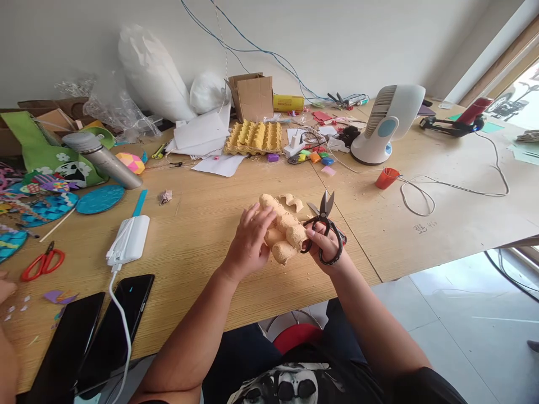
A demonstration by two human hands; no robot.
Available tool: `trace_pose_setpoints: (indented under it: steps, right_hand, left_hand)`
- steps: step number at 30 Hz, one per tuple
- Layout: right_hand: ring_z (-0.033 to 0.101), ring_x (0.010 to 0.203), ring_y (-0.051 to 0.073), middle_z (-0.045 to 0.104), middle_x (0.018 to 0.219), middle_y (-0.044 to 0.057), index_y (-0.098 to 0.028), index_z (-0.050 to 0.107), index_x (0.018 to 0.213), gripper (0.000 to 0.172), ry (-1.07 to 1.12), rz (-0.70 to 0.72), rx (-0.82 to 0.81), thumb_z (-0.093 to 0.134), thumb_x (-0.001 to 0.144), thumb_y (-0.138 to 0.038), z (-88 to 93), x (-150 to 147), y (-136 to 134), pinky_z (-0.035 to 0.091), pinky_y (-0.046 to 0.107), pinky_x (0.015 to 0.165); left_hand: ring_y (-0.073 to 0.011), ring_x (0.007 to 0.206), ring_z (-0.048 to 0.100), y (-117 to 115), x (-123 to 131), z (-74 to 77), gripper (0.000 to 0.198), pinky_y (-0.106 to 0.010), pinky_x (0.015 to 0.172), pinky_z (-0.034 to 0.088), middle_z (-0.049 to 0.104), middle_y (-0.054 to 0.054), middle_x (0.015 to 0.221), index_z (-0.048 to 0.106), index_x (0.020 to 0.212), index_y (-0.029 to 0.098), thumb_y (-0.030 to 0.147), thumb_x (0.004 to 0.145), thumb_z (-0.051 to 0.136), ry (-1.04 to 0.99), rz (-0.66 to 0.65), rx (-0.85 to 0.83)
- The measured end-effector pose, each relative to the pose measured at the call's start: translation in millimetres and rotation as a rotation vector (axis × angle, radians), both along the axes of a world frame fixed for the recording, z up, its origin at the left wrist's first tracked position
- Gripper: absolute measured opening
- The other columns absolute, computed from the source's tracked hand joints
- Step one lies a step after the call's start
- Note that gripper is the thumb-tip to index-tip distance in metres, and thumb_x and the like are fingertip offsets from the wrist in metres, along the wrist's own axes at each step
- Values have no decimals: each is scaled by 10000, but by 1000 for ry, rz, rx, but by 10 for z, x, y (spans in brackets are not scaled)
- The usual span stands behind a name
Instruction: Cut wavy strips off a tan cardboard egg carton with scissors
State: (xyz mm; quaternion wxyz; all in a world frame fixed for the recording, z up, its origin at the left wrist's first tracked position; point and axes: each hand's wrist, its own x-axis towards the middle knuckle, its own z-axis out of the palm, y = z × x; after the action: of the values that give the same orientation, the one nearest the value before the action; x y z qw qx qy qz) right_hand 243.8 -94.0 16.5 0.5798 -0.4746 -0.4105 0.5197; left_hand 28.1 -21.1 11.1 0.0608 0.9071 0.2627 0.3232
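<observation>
A cut piece of tan egg carton (283, 227), its rounded cups facing up, is at the table's front. My left hand (250, 238) grips its left side, fingers laid over the cups. My right hand (327, 247) holds black-handled scissors (323, 210), blades parted and pointing away from me. The fingers of that hand are close to the carton's right end; whether they also pinch it is hard to see. Just beyond the piece lies a small curved carton offcut (292, 201). Another blade, partly hidden, shows beside the scissors.
A yellow egg tray (254, 138) sits behind, near a cardboard box (254, 96). To the right are a white fan (389, 120) and an orange cup (387, 178). At left lie red scissors (43, 262), a power bank (129, 240), phones (115, 320) and another person's hand (5, 288).
</observation>
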Motion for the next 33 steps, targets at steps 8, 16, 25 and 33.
trace_pose_setpoints:
  steps: [8, 16, 25, 33]
  right_hand:
    - [498, 726, 196, 477, 788, 25, -259, 351, 777, 383, 6, -113, 199, 564, 767, -578, 254, -166, 212, 465, 338, 679]
    - [549, 689, 187, 525, 742, 5, -251, 468, 775, 452, -63, 196, 197, 655, 754, -662, 62, -261, 451, 484, 341, 685]
    - [600, 790, 194, 691, 899, 55, -214, 594, 907, 321, -734, 190, 173, 648, 874, -529, 106, 7, 626, 444, 310, 708]
    - [610, 976, 244, 660, 1081, 92, -220, 575, 1015, 223, -1034, 296, 399, 670, 883, -372, -33, 149, 669, 446, 338, 804]
  left_hand:
    - [-252, 1338, 544, 163, 66, -132, 540, -498, 1091, 466, 545, -136, 1432, 420, 1414, 269, 469, 931, 556, -895, 150, -1182]
    - [-275, 1323, 571, 88, 43, 45, 552, -432, 1031, 518, 625, -92, 1395, 531, 1382, 250, 458, 886, 656, -1084, -272, -1452]
    - [-278, 1328, 552, 217, -39, 25, 525, -460, 998, 534, 628, -50, 1397, 561, 1340, 287, 264, 818, 599, -1243, 3, -1307]
    - [-254, 1164, 648, 255, -121, 128, 520, -397, 884, 579, 712, -25, 1245, 630, 1260, 284, 135, 765, 581, -1563, 7, -1286]
